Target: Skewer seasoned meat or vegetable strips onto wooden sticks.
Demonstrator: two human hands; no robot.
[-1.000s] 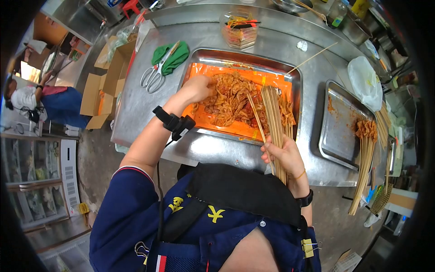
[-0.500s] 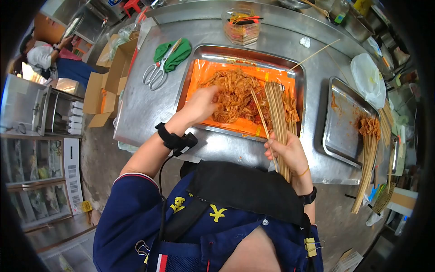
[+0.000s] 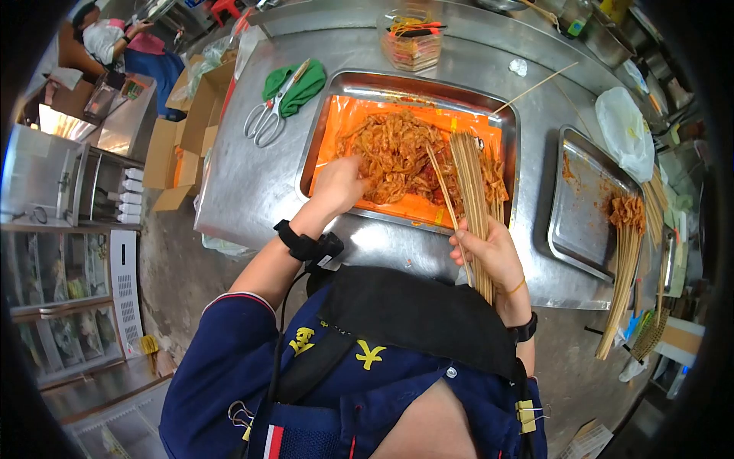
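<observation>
At the left side of the big metal tray, my left hand touches the near-left edge of a heap of red, sauced food strips. Its fingers are bent, and their tips are hidden against the food. An orange sheet lies under the heap. My right hand is closed round a thick bundle of wooden skewers at the tray's near right. One skewer stands apart from the bundle, by my right thumb. More sauced food shows beside the bundle's upper end.
Scissors lie on a green cloth at the left. Behind the tray is a clear container. At the right, a smaller tray holds loaded skewers near a plastic bag. A person is at the far left.
My left hand has shifted slightly down and left across the heap. My right hand holds the skewers much as before. The view has moved a little, showing more of the other person.
</observation>
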